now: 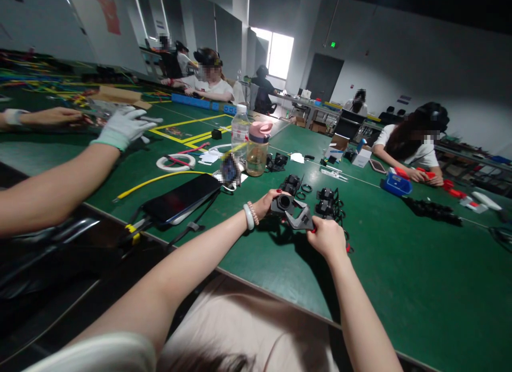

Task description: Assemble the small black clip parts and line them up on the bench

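Observation:
My left hand [264, 205], with a bracelet and a bangle at the wrist, grips a black part [283, 202] that has a round opening. In my right hand [328, 236] is an adjustable wrench [301, 216] with a grey head; its handle is mostly hidden by the fingers. The wrench's open jaws point left, close beside the black part; whether they touch it I cannot tell. Both are held above the green table [384, 270]. Black parts [326, 202] lie just behind my right hand, and more [293, 183] behind my left.
A phone [182, 198], a pink-lidded bottle [256, 150] and a clear bottle [240, 129] stand or lie left of my hands. A co-worker's gloved hand [124, 127] reaches in at left. Across the table, a person handles red parts near a blue box [396, 184].

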The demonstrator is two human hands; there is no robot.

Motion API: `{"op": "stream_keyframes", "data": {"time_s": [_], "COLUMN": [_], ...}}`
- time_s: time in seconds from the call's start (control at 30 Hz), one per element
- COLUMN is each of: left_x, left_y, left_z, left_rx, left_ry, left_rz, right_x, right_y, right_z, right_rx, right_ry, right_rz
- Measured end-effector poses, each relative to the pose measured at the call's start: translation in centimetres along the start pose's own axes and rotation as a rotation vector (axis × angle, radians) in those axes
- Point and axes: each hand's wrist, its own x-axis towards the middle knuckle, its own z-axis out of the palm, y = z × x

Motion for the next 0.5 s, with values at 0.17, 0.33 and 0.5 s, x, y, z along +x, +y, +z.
{"op": "stream_keyframes", "data": {"time_s": [0.17, 0.33, 0.5], "left_x": [0.04, -0.05, -0.33], "left_y": [-0.35, -0.17, 0.12], "left_z": [-0.54, -0.4, -0.06], "left_rx": [-0.06, -0.05, -0.025], "left_ry": [-0.197, -0.243, -0.259], "left_rz": [-0.123, -0.172, -0.196], "right_x": [0.03, 0.1, 0.04], "right_y": [0.25, 0.54, 0.36], "right_z": [-0.35, -0.41, -0.59], "right_rx": [-0.034, -0.057, -0.063], "right_ry": [-0.014, -0.024, -0.049], "right_rz": [-0.046, -0.08, -0.072]}}
